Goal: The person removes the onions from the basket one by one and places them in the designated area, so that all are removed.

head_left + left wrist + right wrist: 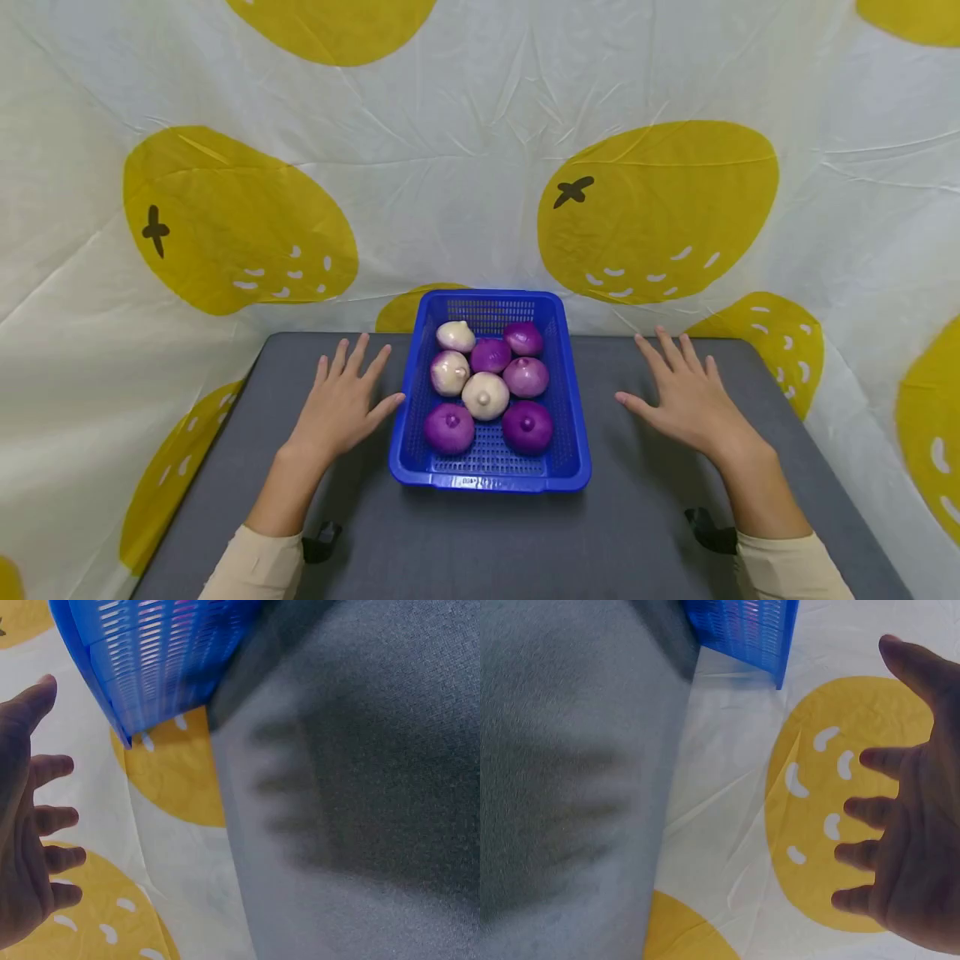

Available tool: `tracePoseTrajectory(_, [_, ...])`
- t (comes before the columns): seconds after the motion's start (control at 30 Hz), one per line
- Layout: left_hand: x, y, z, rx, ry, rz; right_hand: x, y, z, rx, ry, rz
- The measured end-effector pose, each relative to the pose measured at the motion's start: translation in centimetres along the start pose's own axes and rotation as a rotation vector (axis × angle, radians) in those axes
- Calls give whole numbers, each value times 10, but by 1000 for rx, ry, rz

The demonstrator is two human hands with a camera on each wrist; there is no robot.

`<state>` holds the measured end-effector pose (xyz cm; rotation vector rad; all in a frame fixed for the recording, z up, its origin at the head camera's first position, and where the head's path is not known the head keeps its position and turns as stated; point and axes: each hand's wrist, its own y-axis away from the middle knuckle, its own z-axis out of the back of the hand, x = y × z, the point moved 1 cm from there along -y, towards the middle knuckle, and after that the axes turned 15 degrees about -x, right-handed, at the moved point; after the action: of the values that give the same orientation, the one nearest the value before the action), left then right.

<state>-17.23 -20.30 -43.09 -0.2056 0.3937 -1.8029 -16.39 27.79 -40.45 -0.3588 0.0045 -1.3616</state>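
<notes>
A blue plastic basket (489, 482) stands on the grey table, holding several whole onions. Some are purple, like the onion (527, 427) at the near right; others are whitish, like the pale onion (485, 396) near the middle. To the left of the basket, my left hand (341, 410) hovers palm down with fingers spread; its thumb tip appears near the basket's side, apart from it in the left wrist view. My right hand (692, 406) is held over the table right of the basket, fingers spread too, farther from the rim. Both hands hold nothing.
A dark grey table (495, 550) carries the basket, with its far edge close behind. White cloth (465, 208) printed with yellow fruit hangs behind and at both sides. Each wrist wears a black strap-like piece, such as the right one (709, 532).
</notes>
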Motion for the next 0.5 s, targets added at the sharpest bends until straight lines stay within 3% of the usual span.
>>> tracePoseTrajectory(0.2, [-1, -4, 0, 0, 11, -29, 2, -3, 4, 16, -29, 53])
tracePoseTrajectory(0.5, [0, -10, -1, -50, 20, -104, 9, -8, 1, -1, -110, 127])
